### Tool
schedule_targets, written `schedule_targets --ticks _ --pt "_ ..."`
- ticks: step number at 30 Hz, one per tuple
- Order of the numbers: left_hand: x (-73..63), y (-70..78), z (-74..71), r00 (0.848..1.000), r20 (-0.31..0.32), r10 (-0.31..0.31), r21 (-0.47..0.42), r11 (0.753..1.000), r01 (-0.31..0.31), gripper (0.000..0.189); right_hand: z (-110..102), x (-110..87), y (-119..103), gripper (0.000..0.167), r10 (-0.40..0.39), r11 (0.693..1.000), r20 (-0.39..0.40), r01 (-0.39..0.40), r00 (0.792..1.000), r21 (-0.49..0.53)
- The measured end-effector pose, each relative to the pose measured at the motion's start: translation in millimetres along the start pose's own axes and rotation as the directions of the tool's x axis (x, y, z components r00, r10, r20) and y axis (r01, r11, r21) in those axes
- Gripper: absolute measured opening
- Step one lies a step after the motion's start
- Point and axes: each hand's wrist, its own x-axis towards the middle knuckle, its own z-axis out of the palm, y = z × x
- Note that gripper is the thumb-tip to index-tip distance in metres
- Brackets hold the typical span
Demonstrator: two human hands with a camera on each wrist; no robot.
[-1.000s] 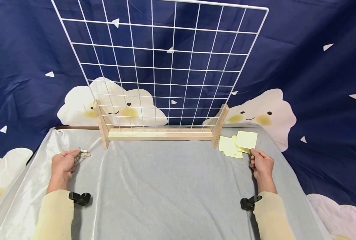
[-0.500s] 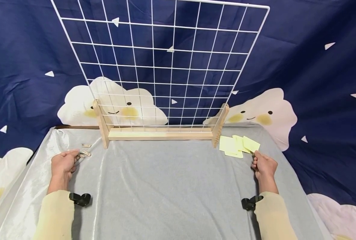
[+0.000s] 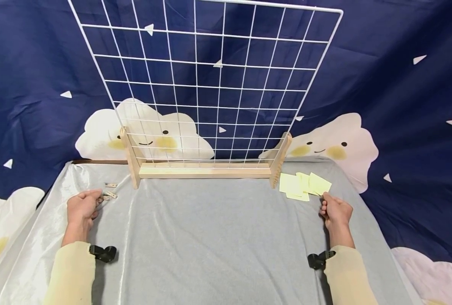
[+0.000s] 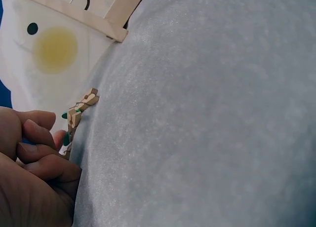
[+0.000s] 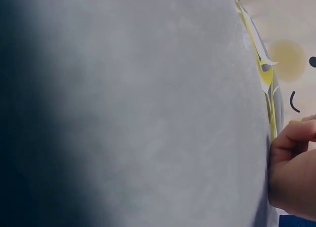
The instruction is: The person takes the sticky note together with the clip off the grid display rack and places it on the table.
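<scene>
My left hand (image 3: 82, 207) is at the left of the cloth-covered table, fingers curled and thumb against the index finger. A bit of blue shows between its fingers in the left wrist view, seemingly the end of a clothespin mostly hidden by the hand. Just past the fingertips lie several small wooden clothespins (image 3: 110, 185), some with green ends. At the right, my right hand (image 3: 336, 209) pinches the near corner of a yellow sticky note (image 3: 320, 184). That note overlaps other sticky notes (image 3: 290, 184) beside it; their edges curl up in the right wrist view.
A white wire grid panel (image 3: 197, 87) stands at the back in a wooden base (image 3: 205, 173) with two side posts. Grey cloth (image 3: 210, 237) covers the table. Behind hangs a navy curtain (image 3: 393, 84) with clouds printed on it.
The pinched sticky note has come down from a raised position to lie beside the others, and my right hand has shifted slightly right. The clothespins at my left fingertips have spread apart on the cloth.
</scene>
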Motion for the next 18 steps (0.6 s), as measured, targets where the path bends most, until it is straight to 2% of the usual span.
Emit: schedule_targets --ticks 5,8,11,14,18 --pt "0.8 0.4 0.9 0.999 -0.026 0.020 -0.019 1.000 -0.020 0.021 3.1 -5.0 -2.8 0.022 -0.019 0.998 0.037 0.021 0.999 -0.058" --pt "1.0 0.8 1.7 0.999 -0.036 0.025 -0.048 0.998 -0.027 0.015 6.6 -7.9 -4.4 0.020 -0.052 0.994 0.072 0.058 0.996 -0.092" --pt "-0.1 0.2 2.2 0.999 -0.036 0.033 -0.036 0.999 -0.034 0.010 10.6 -11.0 -5.4 0.021 -0.093 0.986 0.134 0.110 0.987 -0.128" --pt "-1.7 -0.2 2.9 0.998 -0.029 0.052 -0.014 0.999 -0.052 0.006 16.1 -14.3 -6.8 0.024 -0.152 0.967 0.228 0.193 0.962 -0.169" --pt "-3.4 1.0 5.3 0.993 0.003 0.116 -0.012 0.993 -0.116 0.006 25.9 -20.3 -11.9 0.018 -0.230 0.934 0.341 0.305 0.911 -0.186"
